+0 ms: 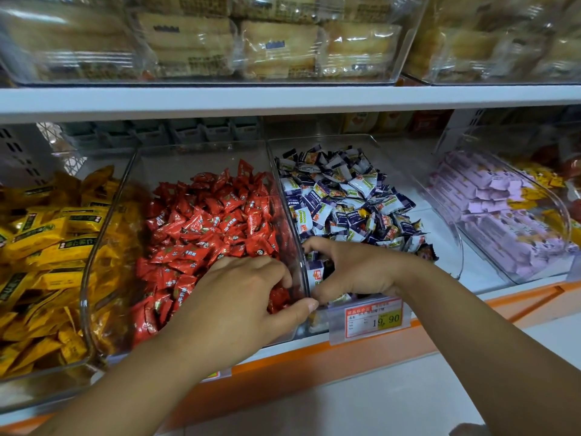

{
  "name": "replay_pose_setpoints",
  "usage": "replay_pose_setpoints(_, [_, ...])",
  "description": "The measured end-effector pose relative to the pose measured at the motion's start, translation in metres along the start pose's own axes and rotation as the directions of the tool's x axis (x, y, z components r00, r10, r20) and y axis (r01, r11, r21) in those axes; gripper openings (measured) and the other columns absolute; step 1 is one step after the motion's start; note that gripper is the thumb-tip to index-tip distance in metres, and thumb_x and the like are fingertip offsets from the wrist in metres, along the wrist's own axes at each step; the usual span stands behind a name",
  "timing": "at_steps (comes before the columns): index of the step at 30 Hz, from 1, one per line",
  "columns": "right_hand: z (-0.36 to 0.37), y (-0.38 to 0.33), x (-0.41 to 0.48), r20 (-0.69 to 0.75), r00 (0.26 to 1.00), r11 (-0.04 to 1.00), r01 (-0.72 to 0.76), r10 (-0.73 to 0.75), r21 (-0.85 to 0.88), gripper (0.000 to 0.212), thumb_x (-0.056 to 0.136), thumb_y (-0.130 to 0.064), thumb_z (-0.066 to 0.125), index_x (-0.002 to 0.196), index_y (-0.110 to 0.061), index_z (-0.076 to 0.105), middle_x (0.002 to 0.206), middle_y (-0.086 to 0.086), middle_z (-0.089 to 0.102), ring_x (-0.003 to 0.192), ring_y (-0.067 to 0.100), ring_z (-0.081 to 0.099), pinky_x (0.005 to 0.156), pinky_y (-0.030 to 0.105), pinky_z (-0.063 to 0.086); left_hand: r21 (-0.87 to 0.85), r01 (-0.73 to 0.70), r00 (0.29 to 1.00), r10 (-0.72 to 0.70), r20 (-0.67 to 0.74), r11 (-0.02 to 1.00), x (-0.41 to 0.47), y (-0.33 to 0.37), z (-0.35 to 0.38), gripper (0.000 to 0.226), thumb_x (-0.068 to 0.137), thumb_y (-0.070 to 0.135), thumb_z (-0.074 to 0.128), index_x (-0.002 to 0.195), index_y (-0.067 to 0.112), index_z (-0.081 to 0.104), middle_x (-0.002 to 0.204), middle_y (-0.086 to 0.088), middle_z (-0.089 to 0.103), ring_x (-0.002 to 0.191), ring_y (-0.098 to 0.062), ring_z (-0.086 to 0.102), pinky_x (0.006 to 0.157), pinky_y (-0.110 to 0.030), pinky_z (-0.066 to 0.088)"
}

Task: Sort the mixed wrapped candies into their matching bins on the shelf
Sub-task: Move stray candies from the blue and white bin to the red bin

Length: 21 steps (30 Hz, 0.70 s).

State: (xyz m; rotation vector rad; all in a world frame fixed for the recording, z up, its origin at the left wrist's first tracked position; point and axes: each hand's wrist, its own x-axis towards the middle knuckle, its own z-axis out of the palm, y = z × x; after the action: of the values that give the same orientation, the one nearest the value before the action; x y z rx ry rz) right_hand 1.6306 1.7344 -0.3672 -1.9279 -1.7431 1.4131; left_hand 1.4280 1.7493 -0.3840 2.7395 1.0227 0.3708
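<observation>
Purple-white candies (pixel 315 273), inside curled right fingers (pixel 320 244)

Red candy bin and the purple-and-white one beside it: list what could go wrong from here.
1. The left hand and right hand dig on either side of one clear wall; a piece could slip over into the wrong bin.
2. The purple-and-white candies lie heaped close to the front rim by the price tag; raking may push some out.

head view: close, angled forward-down onto shelf bins (pixel 284 196)
</observation>
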Motion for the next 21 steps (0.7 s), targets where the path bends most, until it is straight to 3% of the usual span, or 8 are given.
replay_pose_setpoints(3, [-0.004, -0.001, -0.006, -0.115, 0.992, 0.993, 0.059, -0.047, 0.098, 0.047, 0.076, -0.023, 0.076, 0.11, -0.041, 0.048, 0.117, -0.003, 0.052, 0.068, 0.011, 0.053, 0.066, 0.032, 0.046, 0.016, -0.001, 1.0, 0.001, 0.001, 1.0, 0.0, -0.001, 0.001, 0.07, 0.07, 0.083, 0.009, 0.104, 0.04, 0.053, 0.103, 0.024, 0.053, 0.093, -0.001, 0.045, 0.084, -0.014, 0.021])
replay_pose_setpoints(8, [-0.023, -0.012, -0.02, -0.36, 0.922, 0.964, 0.213, -0.145, 0.156, 0.038, 0.079, -0.023, 0.077, 0.106, -0.037, 0.054, 0.107, -0.01, 0.052, 0.066, 0.009, 0.051, 0.068, 0.027, 0.045, -0.002, -0.012, 1.0, 0.012, -0.006, 1.0, -0.001, -0.001, 0.001, 0.076, 0.067, 0.083, 0.005, 0.108, 0.04, 0.052, 0.109, 0.024, 0.052, 0.089, 0.001, 0.037, 0.087, -0.003, 0.021])
replay_pose_setpoints(12, [-0.037, -0.014, -0.014, -0.668, 0.729, 0.928, 0.336, -0.149, 0.16, 0.037, 0.082, -0.022, 0.075, 0.108, -0.034, 0.053, 0.104, -0.009, 0.056, 0.066, 0.019, 0.052, 0.056, 0.028, 0.046, -0.027, -0.014, 1.0, 0.014, -0.002, 1.0, -0.001, 0.0, 0.0, 0.076, 0.068, 0.083, 0.006, 0.107, 0.039, 0.053, 0.11, 0.022, 0.054, 0.095, 0.0, 0.045, 0.086, -0.01, 0.022])
replay_pose_setpoints(14, [-0.039, -0.01, -0.005, -0.768, 0.612, 0.935, 0.352, -0.188, 0.052, 0.035, 0.084, -0.024, 0.073, 0.109, -0.033, 0.05, 0.104, -0.013, 0.055, 0.069, 0.021, 0.055, 0.053, 0.024, 0.045, -0.041, -0.015, 1.0, 0.014, -0.005, 0.999, -0.001, -0.001, 0.001, 0.076, 0.068, 0.084, 0.006, 0.107, 0.039, 0.053, 0.111, 0.023, 0.054, 0.098, 0.0, 0.046, 0.088, -0.007, 0.021])
replay_pose_setpoints(15, [-0.039, -0.007, -0.002, -0.784, 0.583, 0.946, 0.324, -0.215, -0.019, 0.036, 0.084, -0.026, 0.073, 0.11, -0.033, 0.049, 0.107, -0.014, 0.053, 0.081, 0.019, 0.059, 0.058, 0.022, 0.046, -0.046, -0.016, 1.0, 0.015, -0.008, 0.999, -0.001, -0.001, 0.001, 0.077, 0.067, 0.084, 0.006, 0.107, 0.039, 0.054, 0.112, 0.023, 0.054, 0.099, 0.0, 0.046, 0.088, -0.005, 0.02])
replay_pose_setpoints(16, [-0.038, -0.003, 0.002, -0.777, 0.583, 0.958, 0.275, -0.238, -0.087, 0.04, 0.082, -0.03, 0.074, 0.112, -0.035, 0.048, 0.113, -0.013, 0.052, 0.098, 0.015, 0.057, 0.069, 0.021, 0.046, -0.046, -0.017, 1.0, 0.016, -0.01, 0.999, 0.0, 0.0, 0.0, 0.077, 0.067, 0.084, 0.006, 0.108, 0.039, 0.054, 0.113, 0.023, 0.054, 0.1, -0.001, 0.046, 0.089, -0.003, 0.02])
replay_pose_setpoints(18, [-0.034, 0.006, 0.004, -0.718, 0.654, 0.97, 0.131, -0.238, -0.203, 0.058, 0.077, -0.038, 0.077, 0.125, -0.038, 0.043, 0.135, -0.005, 0.043, 0.126, 0.017, 0.036, 0.091, 0.026, 0.035, -0.047, -0.011, 1.0, 0.011, -0.005, 0.999, -0.001, 0.0, -0.001, 0.079, 0.065, 0.084, 0.005, 0.11, 0.04, 0.053, 0.115, 0.024, 0.053, 0.102, -0.001, 0.043, 0.088, -0.002, 0.021])
replay_pose_setpoints(21, [-0.029, 0.013, -0.006, -0.595, 0.782, 0.96, 0.018, -0.187, -0.279, 0.092, 0.069, -0.049, 0.08, 0.142, -0.046, 0.024, 0.152, -0.007, 0.021, 0.138, 0.018, 0.015, 0.108, 0.037, 0.025, -0.054, -0.017, 1.0, 0.016, -0.009, 0.998, -0.001, -0.001, -0.002, 0.079, 0.065, 0.085, 0.005, 0.11, 0.041, 0.053, 0.116, 0.025, 0.052, 0.101, 0.0, 0.042, 0.087, -0.003, 0.022])
